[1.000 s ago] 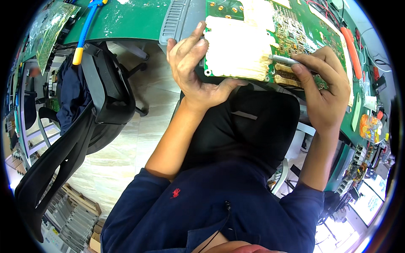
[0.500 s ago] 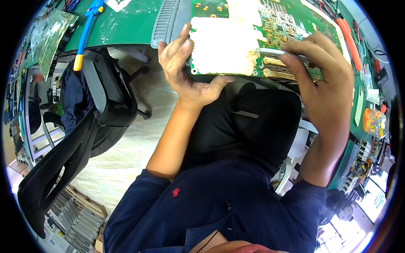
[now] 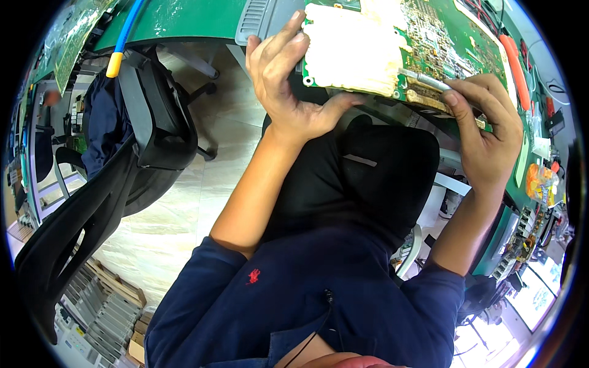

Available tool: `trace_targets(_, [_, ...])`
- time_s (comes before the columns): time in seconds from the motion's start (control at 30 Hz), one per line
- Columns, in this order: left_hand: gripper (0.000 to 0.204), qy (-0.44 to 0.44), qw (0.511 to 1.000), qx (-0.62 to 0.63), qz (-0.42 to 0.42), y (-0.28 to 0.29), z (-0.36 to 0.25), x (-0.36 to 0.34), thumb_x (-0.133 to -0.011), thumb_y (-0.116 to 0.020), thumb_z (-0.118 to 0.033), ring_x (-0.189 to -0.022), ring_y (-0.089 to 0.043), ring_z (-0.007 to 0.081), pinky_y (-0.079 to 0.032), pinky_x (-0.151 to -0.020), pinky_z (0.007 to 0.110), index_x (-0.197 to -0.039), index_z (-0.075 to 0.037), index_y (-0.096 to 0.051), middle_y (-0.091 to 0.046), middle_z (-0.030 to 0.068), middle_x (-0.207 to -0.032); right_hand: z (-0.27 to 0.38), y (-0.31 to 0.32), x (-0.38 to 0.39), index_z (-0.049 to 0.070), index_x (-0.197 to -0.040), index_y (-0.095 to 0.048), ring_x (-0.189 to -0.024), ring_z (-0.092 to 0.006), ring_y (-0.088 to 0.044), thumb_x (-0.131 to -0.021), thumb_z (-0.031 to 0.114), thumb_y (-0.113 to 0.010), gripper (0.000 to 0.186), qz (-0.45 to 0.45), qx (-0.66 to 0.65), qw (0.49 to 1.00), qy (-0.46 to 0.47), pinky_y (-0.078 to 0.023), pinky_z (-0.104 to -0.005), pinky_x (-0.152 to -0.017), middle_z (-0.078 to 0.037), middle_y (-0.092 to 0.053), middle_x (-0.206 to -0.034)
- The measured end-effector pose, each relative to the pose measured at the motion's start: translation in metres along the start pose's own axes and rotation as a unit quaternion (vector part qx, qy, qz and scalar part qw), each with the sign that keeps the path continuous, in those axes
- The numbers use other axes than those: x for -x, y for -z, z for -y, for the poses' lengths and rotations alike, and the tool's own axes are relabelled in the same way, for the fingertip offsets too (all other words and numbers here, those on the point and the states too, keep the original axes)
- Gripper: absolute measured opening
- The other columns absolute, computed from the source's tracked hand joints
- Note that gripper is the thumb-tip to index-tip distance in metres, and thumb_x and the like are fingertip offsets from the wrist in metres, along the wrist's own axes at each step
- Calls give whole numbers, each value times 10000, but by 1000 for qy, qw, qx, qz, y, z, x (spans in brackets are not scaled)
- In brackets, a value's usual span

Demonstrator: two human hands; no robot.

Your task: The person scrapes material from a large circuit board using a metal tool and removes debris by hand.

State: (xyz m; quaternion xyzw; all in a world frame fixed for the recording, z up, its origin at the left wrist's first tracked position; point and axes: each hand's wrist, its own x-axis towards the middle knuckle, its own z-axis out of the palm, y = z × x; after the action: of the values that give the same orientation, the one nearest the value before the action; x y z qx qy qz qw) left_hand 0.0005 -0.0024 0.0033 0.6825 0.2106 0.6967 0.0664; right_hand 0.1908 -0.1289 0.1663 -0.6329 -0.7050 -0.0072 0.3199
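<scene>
The green worktop [image 3: 184,23] runs behind the circuit board [image 3: 432,40], whose near edge juts toward you above your lap, probably so both hands can reach it easily. Your left hand [image 3: 287,101] is clamped on the board's near left corner, fingers curled against the side and thumb beneath the near edge, which likely steadies it against a sideways push. Your right hand [image 3: 488,135] is closed on a slim tool [image 3: 423,79], pinched like a pen between thumb and forefinger, presumably for fine control; its tip lies at the right border of a cream layer [image 3: 351,49], though I cannot tell whether it touches. As for materials, the worktop looks smooth and glossy; the board is flat, green and seemingly rigid, crowded with tiny metallic parts. The cream layer forms a roughly square, ragged-edged slab, washed out by glare. The tool is a straight, silvery rod, apparently metal.
</scene>
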Motion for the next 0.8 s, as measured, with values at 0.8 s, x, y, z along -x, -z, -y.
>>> trace_targets(0.8, [804, 32, 998, -30, 51, 13, -10, -5, -748, -857, -450, -1242, -588, 356, -259, -1132, 494, -1326, -52, -465, -613, 250, -1306, 2, -10, -12, -15, -934, -734, -706, -160, -601, -839, 67, -771, 131, 13, 22, 999, 29, -467, -256, -647, -66, -625, -801])
